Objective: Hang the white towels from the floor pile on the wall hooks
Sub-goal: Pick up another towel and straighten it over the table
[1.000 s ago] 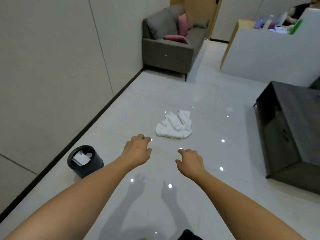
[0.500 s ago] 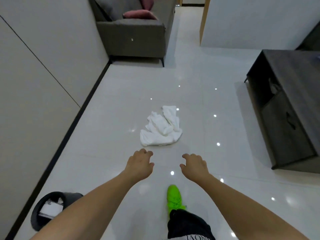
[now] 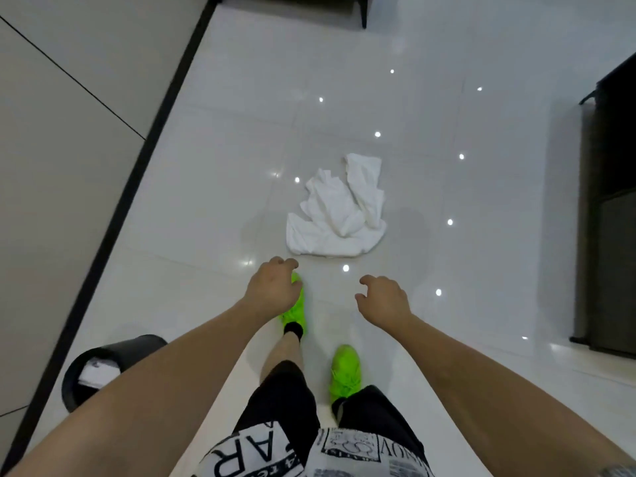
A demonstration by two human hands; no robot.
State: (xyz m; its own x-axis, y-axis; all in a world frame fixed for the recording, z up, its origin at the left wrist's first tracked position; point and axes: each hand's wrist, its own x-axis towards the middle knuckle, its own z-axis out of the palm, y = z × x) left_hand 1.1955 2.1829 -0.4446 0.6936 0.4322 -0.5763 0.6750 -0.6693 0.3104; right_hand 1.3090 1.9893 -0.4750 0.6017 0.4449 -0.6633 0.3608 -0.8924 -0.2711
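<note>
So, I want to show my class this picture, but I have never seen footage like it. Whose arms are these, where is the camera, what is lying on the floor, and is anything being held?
There is no machine here. The camera is worn on a person's head and looks forward and down, so you see that person's own arms, legs and bright green shoes from above.

The left hand and the right hand both reach forward with loosely curled fingers. Neither holds anything, and neither touches the cloth.

On the glossy white floor just ahead of the hands lies a crumpled pile of white towels. These are what the person is meant to hang on wall hooks; no hooks show in this picture.

By the wall at lower left stands a small black bin with something white inside. A dark cabinet stands at the right edge.
</note>
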